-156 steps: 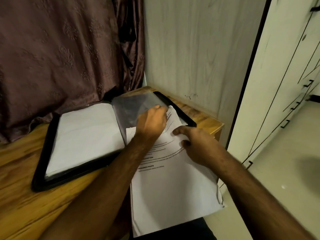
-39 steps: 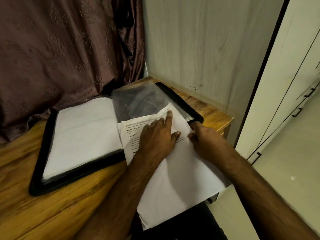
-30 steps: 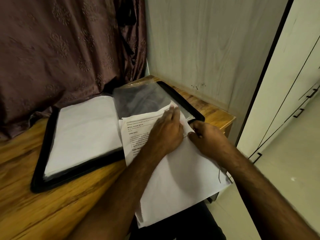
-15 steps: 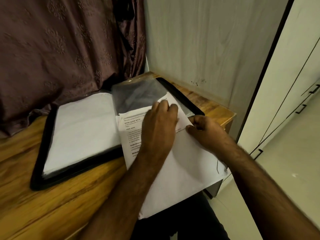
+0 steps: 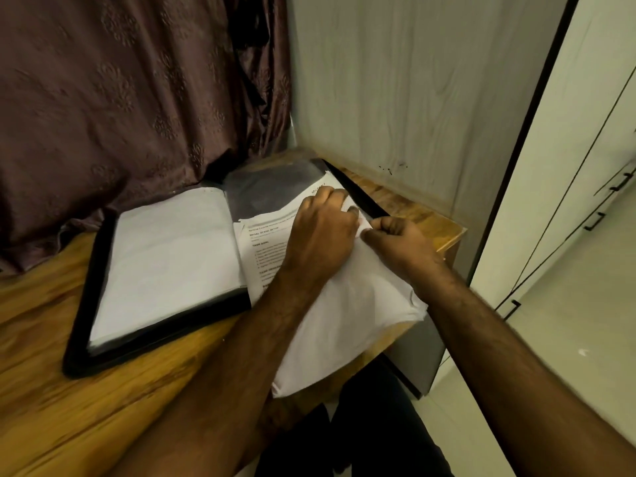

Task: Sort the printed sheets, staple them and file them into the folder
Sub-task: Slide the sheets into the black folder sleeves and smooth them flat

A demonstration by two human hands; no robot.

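The printed sheets [image 5: 330,315] lay at centre frame, their top end over the right half of the open black folder [image 5: 103,270] and their lower end hanging off the wooden table [image 5: 69,407]. My left hand [image 5: 323,239] pressed down on them with fingers curled at the far edge, while my right hand [image 5: 399,246], just beside it, pinched their right edge. A brown curtain [image 5: 120,98] filled the upper left.
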